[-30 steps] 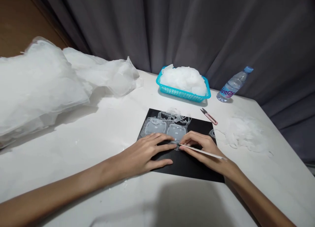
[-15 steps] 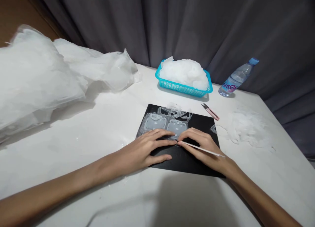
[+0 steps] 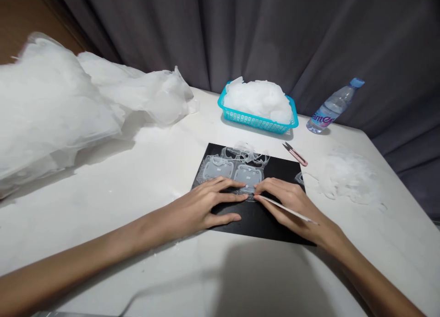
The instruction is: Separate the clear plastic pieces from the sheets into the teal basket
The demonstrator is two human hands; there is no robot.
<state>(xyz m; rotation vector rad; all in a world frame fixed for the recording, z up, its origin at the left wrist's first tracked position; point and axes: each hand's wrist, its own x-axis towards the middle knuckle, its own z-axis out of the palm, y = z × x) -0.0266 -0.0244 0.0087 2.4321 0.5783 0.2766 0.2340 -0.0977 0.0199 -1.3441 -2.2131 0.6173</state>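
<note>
A translucent moulded sheet (image 3: 248, 176) with rounded rectangular shapes and cut-out openings lies on a black mat (image 3: 237, 227). My left hand (image 3: 216, 202) rests over its near left part, fingers stretched out and spread, index and middle fingertips pressing by the lower edge. Between the fingertips of my right hand (image 3: 288, 207) is a thin white stick-like tool (image 3: 288, 209), its tip at the sheet's near edge close to my left fingertips. What the tip is like is hidden by my fingers. A second shape, left of the first, is partly covered by my left hand.
Pink-handled thread snips (image 3: 295, 154) lie at the mat's far right corner. A heap of clear scraps (image 3: 350, 179) is on the right. Behind stand a blue basket (image 3: 256, 121) full of white pieces and a water bottle (image 3: 332, 108). Large stuffed plastic bags (image 3: 62, 106) fill the left.
My right hand has moved slightly right along the sheet's near edge with the white tool. My left hand stays nearly in place. The whole view has shifted a little.
</note>
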